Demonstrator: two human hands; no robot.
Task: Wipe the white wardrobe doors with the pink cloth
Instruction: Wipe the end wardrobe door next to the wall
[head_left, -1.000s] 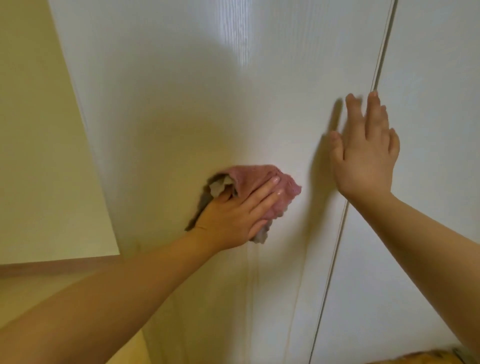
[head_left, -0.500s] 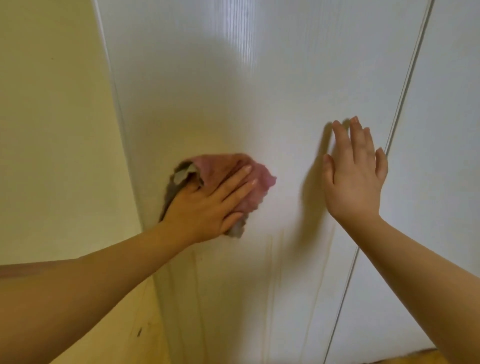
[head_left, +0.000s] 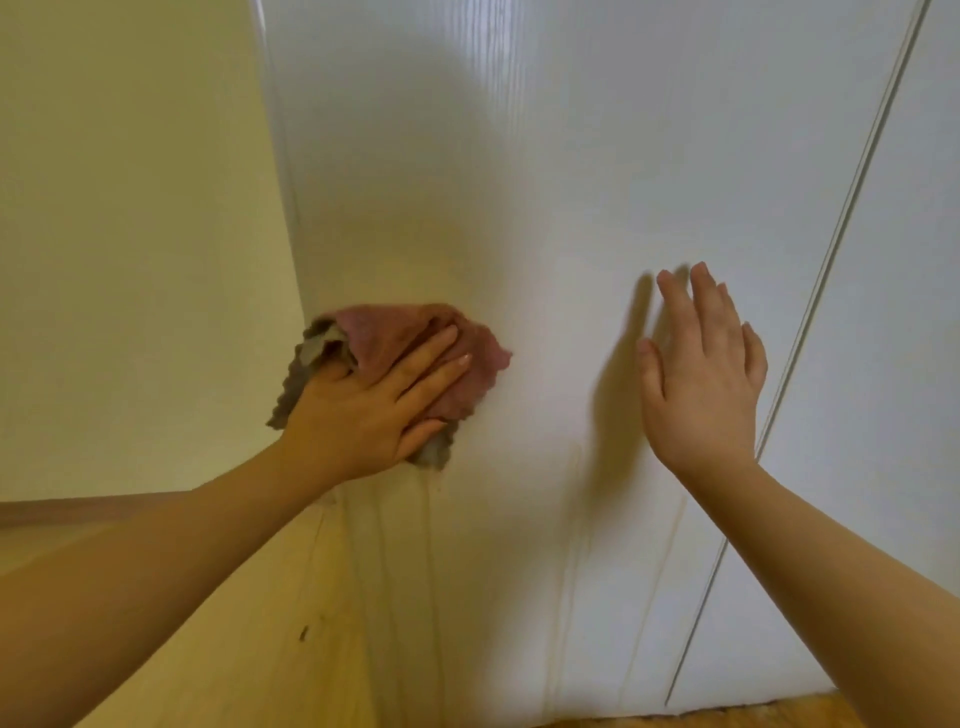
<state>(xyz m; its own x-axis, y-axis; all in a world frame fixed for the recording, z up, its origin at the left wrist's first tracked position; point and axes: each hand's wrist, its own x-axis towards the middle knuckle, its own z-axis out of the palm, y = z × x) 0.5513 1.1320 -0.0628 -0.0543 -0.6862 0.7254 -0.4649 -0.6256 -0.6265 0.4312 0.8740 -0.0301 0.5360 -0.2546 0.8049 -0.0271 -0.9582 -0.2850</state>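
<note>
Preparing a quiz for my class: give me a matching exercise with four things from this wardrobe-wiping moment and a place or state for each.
Things:
1 left hand
2 right hand
3 pink cloth
4 cream wall

Places or states:
A bare, fingers up, holding nothing
B left of the wardrobe door
C pressing on the cloth
D against the door, under a hand

Pairs: 1-C, 2-A, 3-D, 4-B

The left hand (head_left: 363, 410) presses the cloth (head_left: 415, 353) on the door (head_left: 545, 182), left of the right hand (head_left: 701, 374).

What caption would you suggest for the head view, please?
Left hand presses crumpled pink cloth against white wardrobe door; right hand open alongside.
</note>
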